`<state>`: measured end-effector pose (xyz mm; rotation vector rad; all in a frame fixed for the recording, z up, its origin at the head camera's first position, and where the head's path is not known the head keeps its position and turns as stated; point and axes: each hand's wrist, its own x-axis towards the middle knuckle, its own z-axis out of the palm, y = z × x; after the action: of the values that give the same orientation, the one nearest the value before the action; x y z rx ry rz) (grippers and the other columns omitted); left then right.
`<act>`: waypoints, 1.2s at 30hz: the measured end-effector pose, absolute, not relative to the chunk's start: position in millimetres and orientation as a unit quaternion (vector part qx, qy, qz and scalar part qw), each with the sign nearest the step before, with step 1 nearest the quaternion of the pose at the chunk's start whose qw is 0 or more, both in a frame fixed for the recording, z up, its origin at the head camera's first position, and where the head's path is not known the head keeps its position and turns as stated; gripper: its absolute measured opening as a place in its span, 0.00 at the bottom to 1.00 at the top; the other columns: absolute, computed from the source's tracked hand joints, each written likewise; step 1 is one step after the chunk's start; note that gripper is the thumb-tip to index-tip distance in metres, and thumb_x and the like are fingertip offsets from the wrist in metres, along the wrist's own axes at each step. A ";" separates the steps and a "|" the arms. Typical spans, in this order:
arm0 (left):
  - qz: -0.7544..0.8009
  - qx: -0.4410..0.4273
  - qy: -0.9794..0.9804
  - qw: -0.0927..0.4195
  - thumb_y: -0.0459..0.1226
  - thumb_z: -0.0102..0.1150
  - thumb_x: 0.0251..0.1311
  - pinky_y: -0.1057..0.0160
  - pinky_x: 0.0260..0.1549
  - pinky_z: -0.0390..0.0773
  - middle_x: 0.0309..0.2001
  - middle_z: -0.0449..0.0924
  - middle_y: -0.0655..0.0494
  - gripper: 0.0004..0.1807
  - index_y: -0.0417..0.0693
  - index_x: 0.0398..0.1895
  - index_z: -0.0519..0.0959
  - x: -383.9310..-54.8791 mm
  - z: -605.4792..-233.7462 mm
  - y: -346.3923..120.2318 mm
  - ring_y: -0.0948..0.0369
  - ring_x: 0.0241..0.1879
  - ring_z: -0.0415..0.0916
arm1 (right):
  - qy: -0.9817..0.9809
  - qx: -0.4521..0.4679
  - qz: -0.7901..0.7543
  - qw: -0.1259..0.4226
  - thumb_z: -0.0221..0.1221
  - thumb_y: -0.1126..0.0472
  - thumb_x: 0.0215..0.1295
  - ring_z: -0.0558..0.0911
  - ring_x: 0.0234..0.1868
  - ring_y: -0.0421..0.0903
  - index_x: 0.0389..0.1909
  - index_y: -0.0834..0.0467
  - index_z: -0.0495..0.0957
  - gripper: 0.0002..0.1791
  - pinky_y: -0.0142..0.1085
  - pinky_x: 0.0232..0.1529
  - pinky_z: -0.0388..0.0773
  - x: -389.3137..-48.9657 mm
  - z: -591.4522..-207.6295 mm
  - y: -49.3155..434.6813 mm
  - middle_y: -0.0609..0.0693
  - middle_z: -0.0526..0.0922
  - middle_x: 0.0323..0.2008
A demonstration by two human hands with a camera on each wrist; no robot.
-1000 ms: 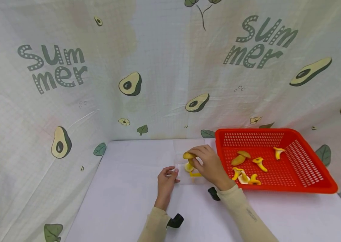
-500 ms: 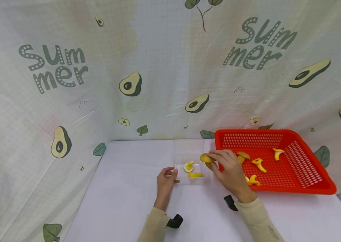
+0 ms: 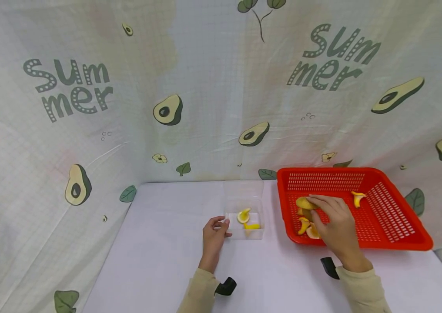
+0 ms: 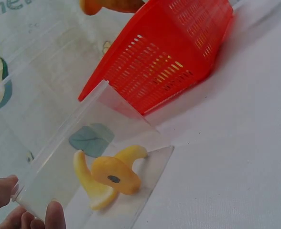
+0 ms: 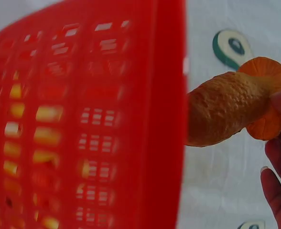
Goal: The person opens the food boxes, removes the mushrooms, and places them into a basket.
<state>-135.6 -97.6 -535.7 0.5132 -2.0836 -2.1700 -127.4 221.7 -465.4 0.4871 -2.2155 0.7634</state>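
Note:
My right hand (image 3: 334, 226) pinches a brownish-yellow mushroom (image 3: 305, 202) over the left part of the red basket (image 3: 393, 237). In the right wrist view this mushroom (image 5: 226, 109) shows a thick bumpy stem and an orange cap, with fingers at the cap end; the basket wall hides the stem's tip. My left hand (image 3: 214, 237) holds the left side of a clear plastic box (image 3: 258, 234), its lid raised at the back. Yellow mushrooms (image 4: 114, 176) lie inside the box, seen through its wall. Other yellow mushrooms (image 3: 358, 199) lie in the basket, some partly hidden by my right hand.
The box and the basket stand on a white-covered table (image 3: 154, 243), the basket to the right of the box with a narrow gap between them. Behind the table hangs a printed cloth (image 3: 205, 87) with avocados.
My right hand has carried the brownish-yellow mushroom rightward from above the clear box to over the basket. My left hand has stayed at the box.

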 end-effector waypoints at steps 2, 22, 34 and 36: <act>-0.711 0.168 -0.681 0.045 0.31 0.68 0.69 0.68 0.29 0.88 0.36 0.77 0.50 0.17 0.29 0.55 0.79 -136.1 -536.0 -97.4 0.61 0.30 0.74 | -0.865 0.177 0.294 0.367 0.73 0.83 0.47 0.78 0.49 0.59 0.52 0.66 0.86 0.28 0.15 0.63 0.56 -125.7 -467.2 230.0 0.61 0.88 0.49; -0.708 0.175 -0.682 0.044 0.32 0.68 0.70 0.67 0.29 0.89 0.37 0.77 0.50 0.17 0.30 0.56 0.79 -134.8 -533.6 -95.9 0.62 0.29 0.74 | -0.899 0.080 0.260 0.344 0.72 0.81 0.52 0.77 0.50 0.66 0.54 0.67 0.84 0.25 0.53 0.50 0.72 -119.9 -478.7 265.3 0.67 0.86 0.52; -0.714 0.171 -0.677 0.042 0.30 0.66 0.70 0.68 0.30 0.89 0.36 0.75 0.51 0.16 0.29 0.55 0.79 -136.0 -536.1 -96.5 0.61 0.30 0.74 | -0.905 0.074 0.267 0.323 0.71 0.81 0.54 0.76 0.51 0.68 0.53 0.67 0.84 0.24 0.63 0.49 0.73 -121.7 -480.0 258.3 0.68 0.84 0.51; -0.714 0.174 -0.677 0.041 0.31 0.66 0.70 0.68 0.30 0.88 0.36 0.75 0.51 0.15 0.30 0.55 0.80 -135.4 -535.8 -96.8 0.60 0.30 0.74 | -0.903 0.088 0.271 0.321 0.72 0.80 0.53 0.76 0.50 0.66 0.52 0.67 0.84 0.23 0.60 0.48 0.74 -122.2 -480.0 251.3 0.67 0.84 0.51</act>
<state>-135.4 -96.8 -535.8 0.5326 -2.0736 -2.1860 -122.2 251.3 -480.0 0.2313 -2.3730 0.7128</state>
